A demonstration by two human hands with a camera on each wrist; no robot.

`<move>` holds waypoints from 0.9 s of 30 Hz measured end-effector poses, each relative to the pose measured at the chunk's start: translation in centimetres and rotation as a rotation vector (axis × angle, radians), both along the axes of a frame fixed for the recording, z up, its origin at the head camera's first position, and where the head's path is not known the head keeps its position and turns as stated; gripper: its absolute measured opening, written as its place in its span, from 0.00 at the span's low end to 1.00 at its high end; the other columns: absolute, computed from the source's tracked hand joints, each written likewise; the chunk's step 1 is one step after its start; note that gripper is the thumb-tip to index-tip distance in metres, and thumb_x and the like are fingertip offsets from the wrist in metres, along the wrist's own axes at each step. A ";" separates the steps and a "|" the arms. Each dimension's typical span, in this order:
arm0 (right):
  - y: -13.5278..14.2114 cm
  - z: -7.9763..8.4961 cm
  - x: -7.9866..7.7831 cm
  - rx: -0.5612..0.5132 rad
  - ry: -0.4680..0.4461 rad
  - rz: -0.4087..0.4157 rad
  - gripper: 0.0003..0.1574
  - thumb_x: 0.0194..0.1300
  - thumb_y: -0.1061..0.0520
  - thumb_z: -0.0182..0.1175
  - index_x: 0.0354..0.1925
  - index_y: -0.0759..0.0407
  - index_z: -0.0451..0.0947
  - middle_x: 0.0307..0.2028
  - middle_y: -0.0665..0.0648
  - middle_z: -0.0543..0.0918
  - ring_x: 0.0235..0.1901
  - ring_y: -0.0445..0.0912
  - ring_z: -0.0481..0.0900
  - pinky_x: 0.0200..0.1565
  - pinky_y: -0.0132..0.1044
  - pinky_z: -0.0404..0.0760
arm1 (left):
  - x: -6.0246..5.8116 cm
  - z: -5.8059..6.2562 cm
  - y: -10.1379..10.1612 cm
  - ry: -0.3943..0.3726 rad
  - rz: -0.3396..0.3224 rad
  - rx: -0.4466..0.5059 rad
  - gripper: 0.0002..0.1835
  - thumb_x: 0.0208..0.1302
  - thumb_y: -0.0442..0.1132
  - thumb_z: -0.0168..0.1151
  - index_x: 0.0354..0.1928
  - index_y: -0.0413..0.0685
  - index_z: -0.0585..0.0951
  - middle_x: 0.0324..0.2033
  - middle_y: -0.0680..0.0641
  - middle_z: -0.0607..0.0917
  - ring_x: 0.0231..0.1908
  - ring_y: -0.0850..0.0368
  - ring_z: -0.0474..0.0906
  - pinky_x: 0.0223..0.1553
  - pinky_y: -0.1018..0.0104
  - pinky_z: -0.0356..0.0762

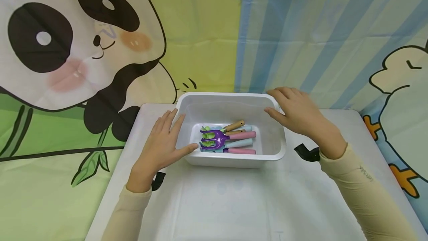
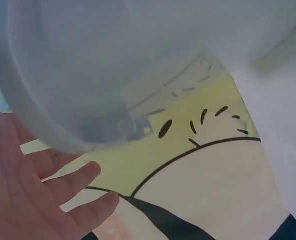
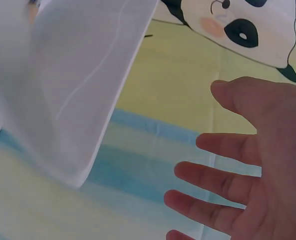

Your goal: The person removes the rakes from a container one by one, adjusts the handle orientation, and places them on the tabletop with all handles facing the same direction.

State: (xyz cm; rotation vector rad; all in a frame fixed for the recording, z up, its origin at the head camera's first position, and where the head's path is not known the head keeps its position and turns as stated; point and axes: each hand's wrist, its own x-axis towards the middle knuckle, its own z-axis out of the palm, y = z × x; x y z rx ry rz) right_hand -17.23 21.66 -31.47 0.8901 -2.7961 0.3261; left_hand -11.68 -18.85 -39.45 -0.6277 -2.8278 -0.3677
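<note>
A white plastic bin stands on the table with several small garden hand tools inside. On top lies a purple hand fork with a pink handle; wooden, light blue and other pink handles point right, and green heads are partly hidden beneath it. My left hand is at the bin's left end, fingers straight and spread, thumb over the near left corner. Beside the far right corner is my right hand, fingers extended and thumb apart. Each wrist view shows a spread hand next to the bin's wall, holding nothing.
The bin is on a white-covered table, near its back edge. Behind it hangs a cloth backdrop printed with a panda and blue stripes. A black strap end sticks out by the right wrist, another by the left.
</note>
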 end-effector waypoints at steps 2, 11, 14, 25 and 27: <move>-1.1 0.2 -0.7 0.021 -0.042 0.028 0.33 0.72 0.46 0.61 0.67 0.62 0.70 0.59 0.66 0.75 0.60 0.65 0.72 0.56 0.65 0.70 | -0.2 -0.1 0.5 -0.019 -0.009 -0.008 0.56 0.59 0.78 0.52 0.76 0.41 0.60 0.75 0.37 0.55 0.75 0.39 0.45 0.73 0.44 0.42; -5.9 -0.1 -4.3 0.010 -0.344 0.217 0.27 0.72 0.50 0.61 0.64 0.62 0.74 0.56 0.62 0.78 0.55 0.57 0.77 0.55 0.53 0.76 | -0.6 -0.2 2.2 -0.095 -0.035 -0.031 0.58 0.59 0.80 0.48 0.76 0.40 0.60 0.76 0.36 0.54 0.75 0.38 0.46 0.73 0.45 0.43; -7.2 -0.7 -5.6 0.001 -0.427 0.288 0.25 0.72 0.54 0.61 0.62 0.64 0.75 0.56 0.62 0.79 0.56 0.57 0.77 0.56 0.53 0.76 | -0.7 -0.2 2.5 -0.111 -0.029 -0.038 0.58 0.59 0.80 0.47 0.76 0.40 0.60 0.76 0.37 0.53 0.75 0.38 0.45 0.74 0.45 0.40; -10.0 -4.3 -9.2 0.034 -0.706 0.335 0.21 0.67 0.61 0.62 0.57 0.67 0.77 0.50 0.63 0.82 0.51 0.54 0.80 0.53 0.48 0.79 | -0.6 -0.6 3.2 -0.146 0.001 -0.082 0.59 0.57 0.84 0.40 0.77 0.45 0.59 0.77 0.37 0.49 0.76 0.38 0.37 0.72 0.39 0.36; -10.4 -4.9 -9.6 0.057 -0.766 0.334 0.21 0.66 0.61 0.63 0.55 0.68 0.79 0.49 0.62 0.83 0.49 0.53 0.80 0.53 0.47 0.79 | -0.6 -0.6 3.3 -0.152 0.005 -0.089 0.60 0.56 0.84 0.39 0.77 0.45 0.59 0.77 0.37 0.48 0.76 0.38 0.35 0.72 0.39 0.35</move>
